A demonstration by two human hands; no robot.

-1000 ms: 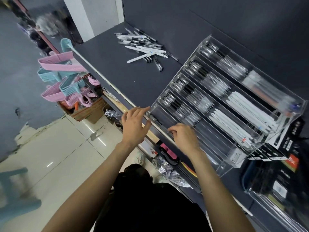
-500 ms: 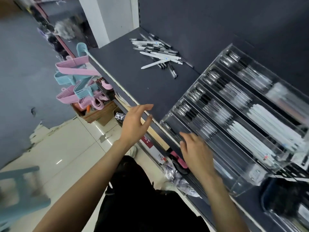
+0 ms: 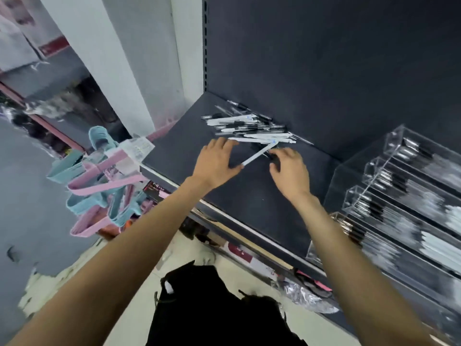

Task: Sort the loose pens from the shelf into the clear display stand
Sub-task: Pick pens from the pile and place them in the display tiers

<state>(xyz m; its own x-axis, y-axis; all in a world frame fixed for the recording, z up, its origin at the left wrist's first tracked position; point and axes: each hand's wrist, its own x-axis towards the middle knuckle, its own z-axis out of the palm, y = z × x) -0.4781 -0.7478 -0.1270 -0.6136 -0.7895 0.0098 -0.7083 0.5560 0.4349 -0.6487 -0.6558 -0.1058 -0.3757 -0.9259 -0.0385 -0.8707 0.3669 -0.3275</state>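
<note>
The clear display stand (motion-blurred) runs off the right edge, its pens unreadable.

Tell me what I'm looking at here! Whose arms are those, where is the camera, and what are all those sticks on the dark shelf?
There is no machine here. The camera sits on a person's head and looks down, so you see that person's own two arms. The sticks are loose pens, white ones and black ones, lying in a pile on a dark shelf. The left hand reaches for the pile with straight fingers; its thumb is at the tip of one slanted white pen. The right hand has its fingers curled at a dark pen beside it, though blur hides whether it truly grips. On the right stands a clear display stand with rows of sorted pens.
</note>
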